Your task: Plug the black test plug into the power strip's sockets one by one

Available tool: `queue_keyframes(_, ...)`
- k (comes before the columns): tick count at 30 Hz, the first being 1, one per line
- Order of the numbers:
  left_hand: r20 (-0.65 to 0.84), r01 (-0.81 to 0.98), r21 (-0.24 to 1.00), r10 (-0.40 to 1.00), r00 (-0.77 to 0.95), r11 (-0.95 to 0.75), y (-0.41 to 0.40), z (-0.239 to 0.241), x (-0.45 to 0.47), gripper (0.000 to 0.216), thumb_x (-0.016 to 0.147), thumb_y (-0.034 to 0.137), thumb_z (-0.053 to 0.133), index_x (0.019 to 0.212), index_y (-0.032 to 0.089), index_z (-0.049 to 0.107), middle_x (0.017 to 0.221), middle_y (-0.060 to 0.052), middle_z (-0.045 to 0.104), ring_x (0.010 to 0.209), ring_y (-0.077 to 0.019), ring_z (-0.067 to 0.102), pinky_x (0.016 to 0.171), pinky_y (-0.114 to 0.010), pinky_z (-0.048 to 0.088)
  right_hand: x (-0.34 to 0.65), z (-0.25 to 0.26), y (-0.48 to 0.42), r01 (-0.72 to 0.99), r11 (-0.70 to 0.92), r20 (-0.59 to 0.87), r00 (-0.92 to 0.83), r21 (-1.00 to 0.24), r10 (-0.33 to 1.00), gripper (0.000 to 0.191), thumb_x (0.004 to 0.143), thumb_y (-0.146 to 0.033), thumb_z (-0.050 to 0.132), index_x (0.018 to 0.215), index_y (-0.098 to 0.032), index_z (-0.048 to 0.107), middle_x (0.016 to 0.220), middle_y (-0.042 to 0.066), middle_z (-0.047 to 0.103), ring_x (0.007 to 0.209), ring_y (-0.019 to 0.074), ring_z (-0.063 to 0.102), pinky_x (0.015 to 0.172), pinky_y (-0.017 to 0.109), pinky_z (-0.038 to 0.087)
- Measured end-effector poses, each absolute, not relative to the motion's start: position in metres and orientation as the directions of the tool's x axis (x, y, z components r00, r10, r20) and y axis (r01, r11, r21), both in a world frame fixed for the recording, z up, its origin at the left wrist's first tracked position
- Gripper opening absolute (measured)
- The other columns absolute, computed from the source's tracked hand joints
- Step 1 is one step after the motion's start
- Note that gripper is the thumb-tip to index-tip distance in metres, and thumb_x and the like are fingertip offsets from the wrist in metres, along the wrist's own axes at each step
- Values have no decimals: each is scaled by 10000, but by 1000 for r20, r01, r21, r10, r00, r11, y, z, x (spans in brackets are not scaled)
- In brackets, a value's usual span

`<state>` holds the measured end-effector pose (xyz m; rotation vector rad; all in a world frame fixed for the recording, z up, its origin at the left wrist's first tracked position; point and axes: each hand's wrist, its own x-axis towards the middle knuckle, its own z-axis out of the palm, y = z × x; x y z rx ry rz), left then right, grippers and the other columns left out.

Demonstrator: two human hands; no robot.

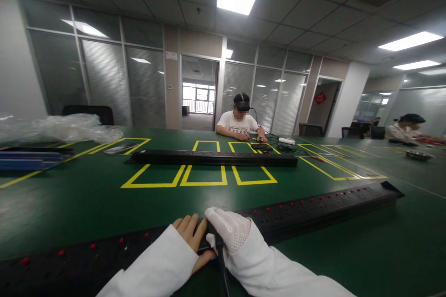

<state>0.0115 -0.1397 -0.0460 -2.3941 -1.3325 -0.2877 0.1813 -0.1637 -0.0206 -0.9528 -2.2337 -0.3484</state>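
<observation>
A long black power strip (313, 204) with red switches lies across the green table (87, 204) right in front of me. My bare left hand (193, 239) rests on the strip with its fingers flat. Beside it, my right hand (228, 232), in a white glove, is curled around a thin black tool or cable (220, 260) that touches the strip. Both arms wear white sleeves.
A second black power strip (212, 158) lies farther back over yellow floor-style markings (202, 181). Clear plastic wrap (55, 127) and blue bars (24, 160) sit at the left. One person sits across the table, another at the far right.
</observation>
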Motion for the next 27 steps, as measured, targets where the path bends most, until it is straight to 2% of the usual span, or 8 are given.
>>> queue_keyframes(11,502,818,-311,647,574,-484,-133,-64,5,552,682,426,655,1131,108,625,1085,-197,659,948,-345,626,799,-467,488,182,-38,-149,688,725,688,-520,-13,506,377,921,-379,465,1234,-169,484,1184,99,546,999,183,574,823,366,506)
queue_keyframes(20,557,827,-332,613,560,-454,-136,-62,9,585,617,398,712,1098,71,646,1059,-214,667,916,-346,639,799,-465,508,183,-32,-156,687,727,699,-511,-18,500,325,914,-344,492,1188,-172,519,1182,87,539,979,174,573,828,372,502)
queue_keyframes(24,555,831,-327,621,554,-449,-138,-60,11,560,613,378,717,1084,80,658,1056,-214,668,915,-354,639,792,-475,508,185,-41,-148,669,743,703,-529,0,476,399,921,-320,467,1293,-182,424,1204,103,552,1022,188,583,854,366,509)
queue_keyframes(27,556,829,-337,617,558,-446,-138,-60,11,555,619,377,711,1084,80,658,1057,-211,669,915,-355,639,795,-480,506,187,-47,-144,670,742,706,-528,4,473,505,890,-268,482,1365,-216,320,1214,93,576,1072,187,582,909,314,499)
